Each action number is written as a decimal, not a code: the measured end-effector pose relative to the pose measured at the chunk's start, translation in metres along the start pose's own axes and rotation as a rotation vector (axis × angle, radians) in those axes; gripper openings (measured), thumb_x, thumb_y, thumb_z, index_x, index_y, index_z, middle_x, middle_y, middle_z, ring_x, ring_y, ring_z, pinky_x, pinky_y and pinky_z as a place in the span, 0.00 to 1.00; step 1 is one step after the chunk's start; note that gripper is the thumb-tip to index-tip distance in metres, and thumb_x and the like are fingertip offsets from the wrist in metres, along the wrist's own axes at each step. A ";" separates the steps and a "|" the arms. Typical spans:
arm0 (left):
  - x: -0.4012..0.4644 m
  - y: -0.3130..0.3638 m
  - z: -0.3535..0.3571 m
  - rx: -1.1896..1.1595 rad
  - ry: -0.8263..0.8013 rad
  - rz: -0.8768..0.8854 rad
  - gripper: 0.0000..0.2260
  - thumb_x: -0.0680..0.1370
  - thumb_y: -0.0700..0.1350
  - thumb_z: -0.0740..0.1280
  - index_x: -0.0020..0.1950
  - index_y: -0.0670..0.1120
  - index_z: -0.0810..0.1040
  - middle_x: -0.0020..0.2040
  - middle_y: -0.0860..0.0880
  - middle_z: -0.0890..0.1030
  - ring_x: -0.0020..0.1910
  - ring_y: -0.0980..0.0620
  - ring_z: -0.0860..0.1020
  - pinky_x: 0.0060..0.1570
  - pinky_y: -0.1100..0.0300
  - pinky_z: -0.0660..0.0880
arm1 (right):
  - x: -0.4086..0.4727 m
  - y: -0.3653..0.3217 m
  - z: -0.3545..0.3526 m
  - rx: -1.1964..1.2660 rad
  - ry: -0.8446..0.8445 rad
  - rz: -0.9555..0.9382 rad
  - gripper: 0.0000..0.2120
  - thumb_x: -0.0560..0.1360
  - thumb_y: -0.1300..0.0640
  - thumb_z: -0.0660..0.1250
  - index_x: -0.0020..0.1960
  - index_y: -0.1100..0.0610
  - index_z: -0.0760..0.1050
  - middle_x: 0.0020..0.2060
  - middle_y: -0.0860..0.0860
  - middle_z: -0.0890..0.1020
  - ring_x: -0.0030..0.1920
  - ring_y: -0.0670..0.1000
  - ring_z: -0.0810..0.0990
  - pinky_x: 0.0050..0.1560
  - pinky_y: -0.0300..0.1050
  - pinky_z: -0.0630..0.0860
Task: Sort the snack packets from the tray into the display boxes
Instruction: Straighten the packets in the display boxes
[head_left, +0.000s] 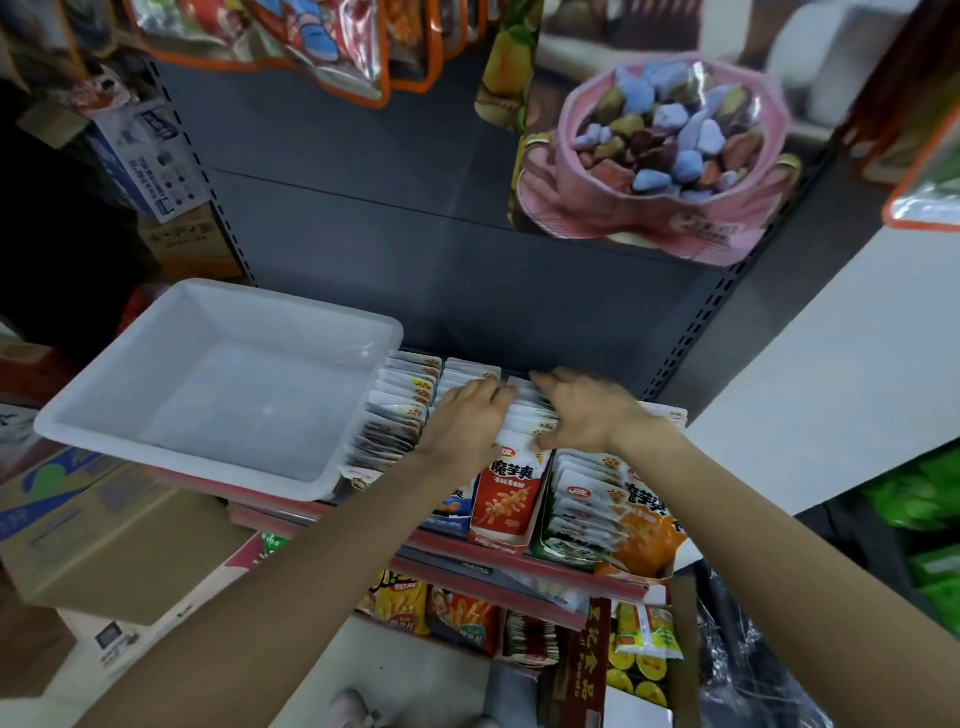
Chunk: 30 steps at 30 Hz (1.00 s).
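Observation:
A white plastic tray (218, 384) sits on the shelf at the left with nothing visible inside it. To its right stand display boxes packed with rows of small snack packets: a left row (397, 410), a red-fronted box (511, 499) in the middle and an orange-fronted box (631, 519) at the right. My left hand (467, 421) lies over the packets of the middle rows with fingers bent onto their tops. My right hand (587, 410) presses down on the packets of the red-fronted box, thumb at their near side. The packets under both hands are partly hidden.
The grey shelf back panel (415, 234) rises behind the boxes. A big pink candy bag (660, 156) hangs above right, more bags hang top left. Cardboard cartons (104, 530) stand at lower left. A lower shelf (467, 618) holds more snacks. A white wall (831, 389) is on the right.

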<state>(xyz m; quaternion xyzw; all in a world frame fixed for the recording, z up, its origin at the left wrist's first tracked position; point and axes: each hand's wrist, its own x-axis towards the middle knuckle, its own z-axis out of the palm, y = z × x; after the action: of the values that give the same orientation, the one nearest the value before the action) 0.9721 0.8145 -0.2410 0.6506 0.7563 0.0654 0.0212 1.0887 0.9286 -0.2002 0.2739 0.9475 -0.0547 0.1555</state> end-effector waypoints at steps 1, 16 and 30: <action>-0.001 0.000 0.001 -0.013 0.008 -0.010 0.31 0.74 0.44 0.69 0.74 0.47 0.59 0.72 0.48 0.63 0.71 0.49 0.60 0.69 0.57 0.57 | -0.002 -0.003 0.006 -0.053 0.026 0.011 0.43 0.70 0.40 0.69 0.76 0.56 0.52 0.70 0.54 0.66 0.69 0.56 0.66 0.69 0.48 0.60; -0.004 0.010 0.008 0.078 0.024 -0.126 0.41 0.72 0.47 0.71 0.76 0.44 0.49 0.76 0.48 0.56 0.74 0.50 0.55 0.70 0.55 0.56 | -0.012 -0.026 0.029 -0.284 0.239 0.100 0.49 0.71 0.38 0.67 0.77 0.59 0.42 0.63 0.55 0.70 0.67 0.56 0.67 0.73 0.58 0.37; 0.009 -0.002 -0.010 -0.195 -0.083 0.023 0.34 0.77 0.41 0.62 0.78 0.47 0.47 0.78 0.50 0.49 0.76 0.53 0.49 0.73 0.58 0.48 | -0.050 -0.028 0.027 0.158 0.471 0.053 0.17 0.75 0.61 0.63 0.63 0.61 0.74 0.59 0.55 0.75 0.59 0.56 0.74 0.57 0.48 0.72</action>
<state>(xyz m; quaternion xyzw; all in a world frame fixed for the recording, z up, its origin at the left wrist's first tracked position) 0.9677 0.8222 -0.2311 0.6562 0.7374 0.1121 0.1149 1.1206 0.8748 -0.2093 0.3150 0.9429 -0.0594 -0.0903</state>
